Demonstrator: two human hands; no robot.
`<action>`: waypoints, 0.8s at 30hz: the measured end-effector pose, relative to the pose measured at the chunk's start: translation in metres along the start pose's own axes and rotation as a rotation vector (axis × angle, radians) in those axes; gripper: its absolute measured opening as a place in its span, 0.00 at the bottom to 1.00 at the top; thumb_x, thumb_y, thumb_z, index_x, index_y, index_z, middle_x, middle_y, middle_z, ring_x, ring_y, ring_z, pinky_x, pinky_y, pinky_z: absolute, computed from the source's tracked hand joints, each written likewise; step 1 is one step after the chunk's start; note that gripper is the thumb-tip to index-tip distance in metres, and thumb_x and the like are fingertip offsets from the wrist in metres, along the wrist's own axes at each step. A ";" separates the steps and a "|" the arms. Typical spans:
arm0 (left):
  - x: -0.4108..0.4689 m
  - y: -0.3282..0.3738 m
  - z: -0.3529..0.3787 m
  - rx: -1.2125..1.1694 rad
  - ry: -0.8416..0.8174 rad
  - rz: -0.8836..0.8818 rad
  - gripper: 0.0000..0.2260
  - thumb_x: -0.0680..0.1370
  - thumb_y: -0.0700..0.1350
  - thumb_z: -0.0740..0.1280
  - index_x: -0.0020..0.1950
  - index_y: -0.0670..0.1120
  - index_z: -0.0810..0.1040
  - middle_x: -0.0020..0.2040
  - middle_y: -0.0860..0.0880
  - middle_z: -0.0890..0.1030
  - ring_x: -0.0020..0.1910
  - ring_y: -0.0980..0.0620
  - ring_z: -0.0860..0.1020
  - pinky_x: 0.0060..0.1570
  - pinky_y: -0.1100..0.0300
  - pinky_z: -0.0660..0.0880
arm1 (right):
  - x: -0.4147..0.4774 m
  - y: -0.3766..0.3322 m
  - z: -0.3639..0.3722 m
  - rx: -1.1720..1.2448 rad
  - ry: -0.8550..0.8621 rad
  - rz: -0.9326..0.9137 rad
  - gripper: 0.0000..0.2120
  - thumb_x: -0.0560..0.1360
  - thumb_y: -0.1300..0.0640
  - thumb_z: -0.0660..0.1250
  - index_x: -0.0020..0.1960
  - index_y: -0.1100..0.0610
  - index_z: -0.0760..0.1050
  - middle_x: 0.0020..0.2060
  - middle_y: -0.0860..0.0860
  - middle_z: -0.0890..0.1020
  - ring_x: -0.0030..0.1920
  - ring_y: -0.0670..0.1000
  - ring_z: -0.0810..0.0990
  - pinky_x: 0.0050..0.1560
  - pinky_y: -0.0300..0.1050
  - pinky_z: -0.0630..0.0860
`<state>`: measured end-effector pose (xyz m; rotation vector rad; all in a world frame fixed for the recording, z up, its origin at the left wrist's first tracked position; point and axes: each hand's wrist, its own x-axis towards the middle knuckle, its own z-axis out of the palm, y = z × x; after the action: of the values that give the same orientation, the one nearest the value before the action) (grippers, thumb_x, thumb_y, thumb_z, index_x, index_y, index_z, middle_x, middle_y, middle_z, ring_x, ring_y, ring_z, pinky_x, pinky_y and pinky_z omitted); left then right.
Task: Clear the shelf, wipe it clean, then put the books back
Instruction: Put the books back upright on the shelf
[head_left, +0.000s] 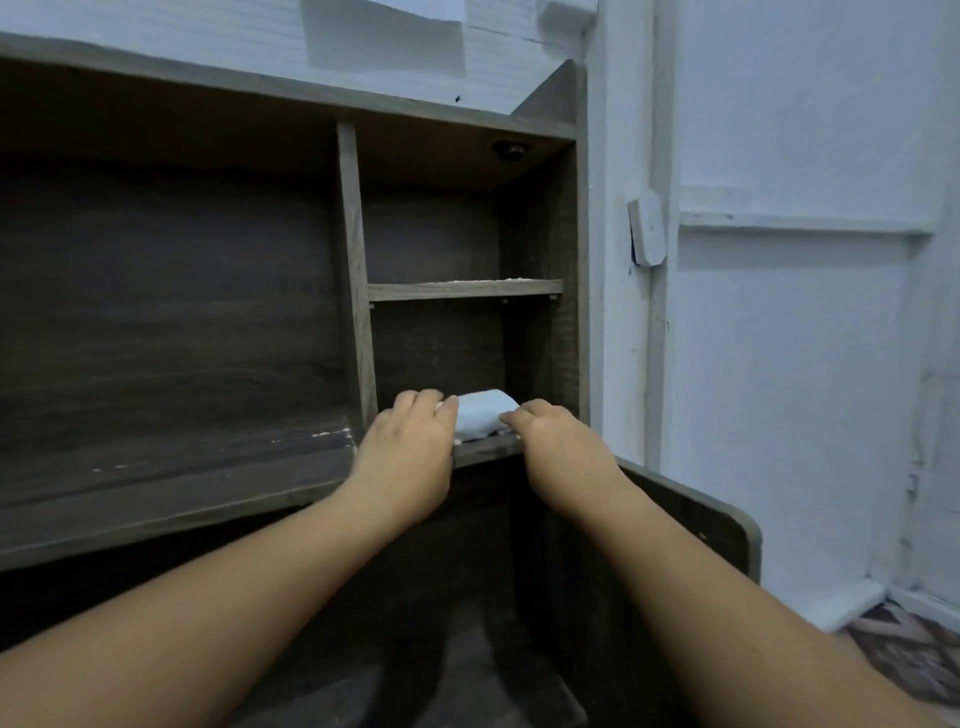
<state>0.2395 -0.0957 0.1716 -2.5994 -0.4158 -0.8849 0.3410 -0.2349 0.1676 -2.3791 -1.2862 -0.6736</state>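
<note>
A dark wooden shelf unit (208, 467) fills the left and middle of the view, with no books in it. In its lower right compartment lies a folded white cloth (480, 418) near the front edge. My left hand (410, 441) grips the cloth's left end with curled fingers. My right hand (550, 431) holds its right end, fingers curled over it. Both forearms reach in from below.
A small upper shelf board (465, 288) spans the right compartment, with pale dust on top. A vertical divider (356, 270) separates it from the wide left bay. A desk corner (727, 525) juts out at the right, beside a white wall (805, 364).
</note>
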 end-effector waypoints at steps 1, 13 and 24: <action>-0.008 0.005 -0.002 -0.014 0.058 0.021 0.20 0.75 0.44 0.67 0.67 0.43 0.73 0.60 0.45 0.75 0.59 0.45 0.73 0.53 0.51 0.74 | -0.012 0.000 -0.004 -0.003 0.022 0.012 0.22 0.78 0.63 0.62 0.71 0.54 0.68 0.65 0.53 0.72 0.62 0.53 0.73 0.60 0.48 0.75; -0.150 0.167 0.012 -0.272 -0.107 0.579 0.07 0.71 0.53 0.63 0.43 0.51 0.76 0.40 0.53 0.75 0.37 0.51 0.74 0.33 0.57 0.68 | -0.226 0.059 -0.039 -0.104 -0.223 0.280 0.13 0.78 0.63 0.62 0.61 0.55 0.75 0.53 0.53 0.77 0.54 0.55 0.78 0.51 0.49 0.77; -0.218 0.293 0.079 -0.237 -0.596 0.647 0.17 0.79 0.52 0.59 0.66 0.48 0.68 0.62 0.48 0.72 0.60 0.47 0.71 0.55 0.52 0.67 | -0.380 0.138 0.025 -0.283 -0.548 0.388 0.15 0.76 0.62 0.62 0.61 0.53 0.74 0.55 0.52 0.77 0.56 0.57 0.75 0.52 0.49 0.70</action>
<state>0.2277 -0.3572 -0.0947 -2.8858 0.4073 0.0678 0.2840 -0.5528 -0.0774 -3.0692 -0.8933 -0.0840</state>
